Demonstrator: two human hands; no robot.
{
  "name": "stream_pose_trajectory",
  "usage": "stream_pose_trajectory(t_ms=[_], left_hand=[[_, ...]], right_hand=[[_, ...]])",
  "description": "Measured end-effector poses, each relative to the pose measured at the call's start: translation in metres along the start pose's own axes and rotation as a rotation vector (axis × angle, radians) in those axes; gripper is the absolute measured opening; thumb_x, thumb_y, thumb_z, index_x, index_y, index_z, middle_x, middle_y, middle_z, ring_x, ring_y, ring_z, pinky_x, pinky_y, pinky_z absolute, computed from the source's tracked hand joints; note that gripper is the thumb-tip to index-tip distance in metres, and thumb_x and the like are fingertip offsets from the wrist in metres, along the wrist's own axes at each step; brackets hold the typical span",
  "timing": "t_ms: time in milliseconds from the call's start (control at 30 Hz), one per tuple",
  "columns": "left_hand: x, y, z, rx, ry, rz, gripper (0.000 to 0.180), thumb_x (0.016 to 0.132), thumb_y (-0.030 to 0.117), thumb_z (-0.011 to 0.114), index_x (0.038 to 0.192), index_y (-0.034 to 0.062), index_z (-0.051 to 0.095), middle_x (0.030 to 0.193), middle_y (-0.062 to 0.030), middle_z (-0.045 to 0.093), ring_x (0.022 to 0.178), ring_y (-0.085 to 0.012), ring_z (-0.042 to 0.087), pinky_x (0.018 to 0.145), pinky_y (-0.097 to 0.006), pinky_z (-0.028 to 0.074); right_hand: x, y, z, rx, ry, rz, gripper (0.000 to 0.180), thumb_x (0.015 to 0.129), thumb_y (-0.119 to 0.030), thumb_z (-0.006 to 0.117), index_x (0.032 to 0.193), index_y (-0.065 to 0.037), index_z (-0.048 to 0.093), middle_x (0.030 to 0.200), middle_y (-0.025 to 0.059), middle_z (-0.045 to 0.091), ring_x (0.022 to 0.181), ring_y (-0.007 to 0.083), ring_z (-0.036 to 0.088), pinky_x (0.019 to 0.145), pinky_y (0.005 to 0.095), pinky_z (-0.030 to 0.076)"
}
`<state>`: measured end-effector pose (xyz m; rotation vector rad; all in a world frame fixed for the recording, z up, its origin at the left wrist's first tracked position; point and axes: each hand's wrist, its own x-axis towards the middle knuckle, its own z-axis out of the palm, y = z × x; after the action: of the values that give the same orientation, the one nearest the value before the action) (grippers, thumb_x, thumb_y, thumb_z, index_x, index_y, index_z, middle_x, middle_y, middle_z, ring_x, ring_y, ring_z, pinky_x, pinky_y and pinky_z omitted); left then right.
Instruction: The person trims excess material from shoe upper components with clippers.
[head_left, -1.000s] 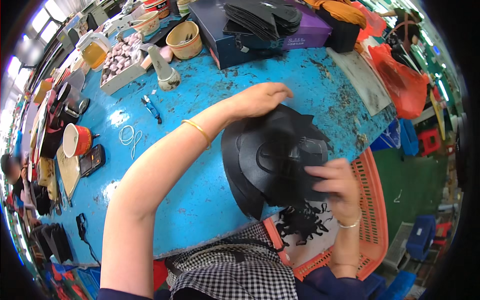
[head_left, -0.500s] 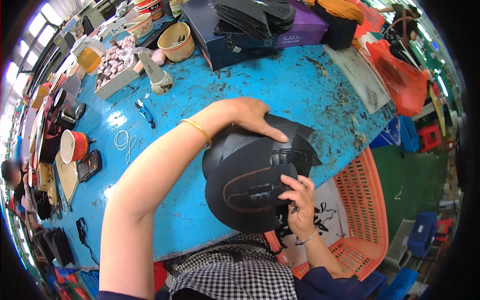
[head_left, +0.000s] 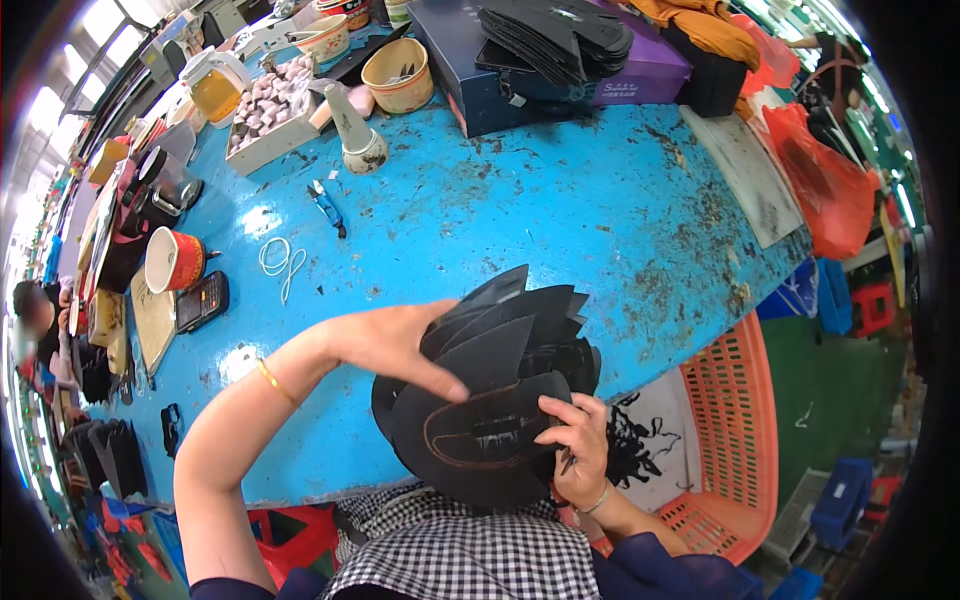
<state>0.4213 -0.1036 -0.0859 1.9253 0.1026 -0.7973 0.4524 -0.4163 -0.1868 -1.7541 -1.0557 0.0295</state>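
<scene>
A thick stack of black cut pieces, which look like shoe uppers [head_left: 478, 425], is held at the table's near edge, in front of my checked apron. The top piece carries a brown stitched curve, and the pieces behind it fan out in pointed tips. My left hand [head_left: 395, 345] grips the stack's upper left side, thumb on the front and its other fingers partly hidden behind. At the lower right edge, my right hand [head_left: 583, 450] is closed on the stack with its fingertips on the top piece. A small dark object shows by the right fingers, too small to name.
Under the table's right edge stands an orange basket [head_left: 728, 430] with black scraps. Across the blue table [head_left: 480, 200] lie snips [head_left: 326, 208], looped white cord [head_left: 283, 262], a cone-shaped bottle [head_left: 357, 135] and a bowl [head_left: 397, 80]. More black pieces [head_left: 555, 40] top a box [head_left: 455, 75].
My left hand has moved from the stack's far edge to its left side, nearer me. The pieces have shifted toward me and now fan out with tips upright. My right hand keeps its grip.
</scene>
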Motion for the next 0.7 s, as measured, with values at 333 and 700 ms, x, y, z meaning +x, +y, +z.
stream_pose_trajectory(t_ms=[333, 700], left_hand=[[-0.030, -0.024, 0.049, -0.096, 0.191, -0.017, 0.113, 0.067, 0.026, 0.092, 0.154, 0.0036, 0.023, 0.128, -0.0194, 0.061, 0.114, -0.0279, 0.062, 0.103, -0.039, 0.048], [-0.075, -0.047, 0.108, -0.478, 0.074, -0.164, 0.079, 0.070, 0.022, 0.087, 0.137, -0.0024, 0.052, 0.126, -0.0133, 0.065, 0.116, -0.0215, 0.061, 0.103, -0.034, 0.048]], right_hand=[[-0.021, -0.020, -0.010, 0.103, -0.136, 0.018, 0.024, 0.081, -0.003, 0.061, 0.099, -0.016, 0.072, 0.127, 0.0053, 0.068, 0.109, 0.0280, 0.052, 0.099, 0.0442, 0.034], [0.076, 0.012, -0.033, -0.654, -0.224, 0.054, 0.057, 0.084, -0.019, 0.073, 0.136, -0.004, 0.053, 0.126, 0.0144, 0.055, 0.116, 0.0342, 0.051, 0.099, 0.0447, 0.041]])
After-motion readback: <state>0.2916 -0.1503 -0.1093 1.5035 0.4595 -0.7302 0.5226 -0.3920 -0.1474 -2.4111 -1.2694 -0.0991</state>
